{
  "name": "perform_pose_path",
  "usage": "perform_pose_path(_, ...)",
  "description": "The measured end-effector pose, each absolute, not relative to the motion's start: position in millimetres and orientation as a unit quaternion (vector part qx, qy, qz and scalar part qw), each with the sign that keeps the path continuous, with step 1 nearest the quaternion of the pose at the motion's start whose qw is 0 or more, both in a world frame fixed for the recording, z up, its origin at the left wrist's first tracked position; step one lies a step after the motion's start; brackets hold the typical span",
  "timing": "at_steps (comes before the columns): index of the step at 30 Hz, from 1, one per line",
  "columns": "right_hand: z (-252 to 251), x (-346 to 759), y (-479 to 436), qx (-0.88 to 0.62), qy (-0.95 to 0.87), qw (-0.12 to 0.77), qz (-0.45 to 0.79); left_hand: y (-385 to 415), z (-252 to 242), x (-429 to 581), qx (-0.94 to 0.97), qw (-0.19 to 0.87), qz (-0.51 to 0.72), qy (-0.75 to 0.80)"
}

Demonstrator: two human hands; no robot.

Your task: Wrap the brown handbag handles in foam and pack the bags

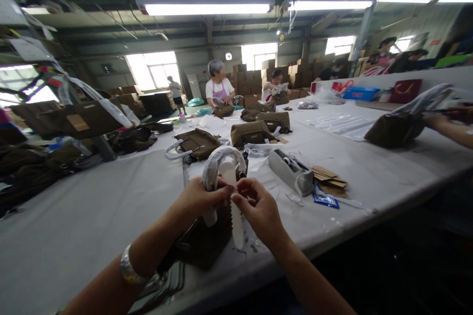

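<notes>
A dark brown handbag [209,243] lies in front of me at the table's near edge. Its arched handle [212,165] is wrapped in clear or whitish plastic. My left hand [201,199] is closed around this handle, with the thumb reaching toward the right hand. A white strip with a toothed edge [237,229] hangs down between the hands. My right hand [260,206] pinches the strip near its middle, fingertips close to the left thumb. Exactly what lies between the fingertips is partly hidden.
Brown bags [251,133] lie further along the white table [129,202]. To the right are a grey open case [291,172], brown paper tags [330,179] and a blue packet [325,200]. A co-worker's arm [449,128] reaches to another bag [395,128]. People work across the table.
</notes>
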State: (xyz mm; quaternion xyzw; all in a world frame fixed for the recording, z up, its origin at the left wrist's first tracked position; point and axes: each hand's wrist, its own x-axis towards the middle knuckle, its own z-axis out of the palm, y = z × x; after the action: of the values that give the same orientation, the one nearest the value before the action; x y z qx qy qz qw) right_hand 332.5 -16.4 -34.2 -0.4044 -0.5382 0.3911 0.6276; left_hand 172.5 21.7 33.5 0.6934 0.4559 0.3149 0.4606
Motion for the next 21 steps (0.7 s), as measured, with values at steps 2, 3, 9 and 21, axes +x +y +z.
perform_pose_path(2,-30,332,-14,-0.404,-0.533,0.638,0.382,22,34,174,0.716,0.443,0.298,0.449)
perform_pose_path(3,-28,333,-12,-0.398,-0.525,0.641,0.394,22,33,174,0.725,0.436,0.291,0.448)
perform_pose_path(9,-22,339,-2,-0.343,-0.45,0.64,0.52,23,31,173,0.729,0.427,0.272,0.46)
perform_pose_path(21,-29,379,27,-0.384,-0.543,0.581,0.47,36,26,174,0.691,0.445,0.248,0.513)
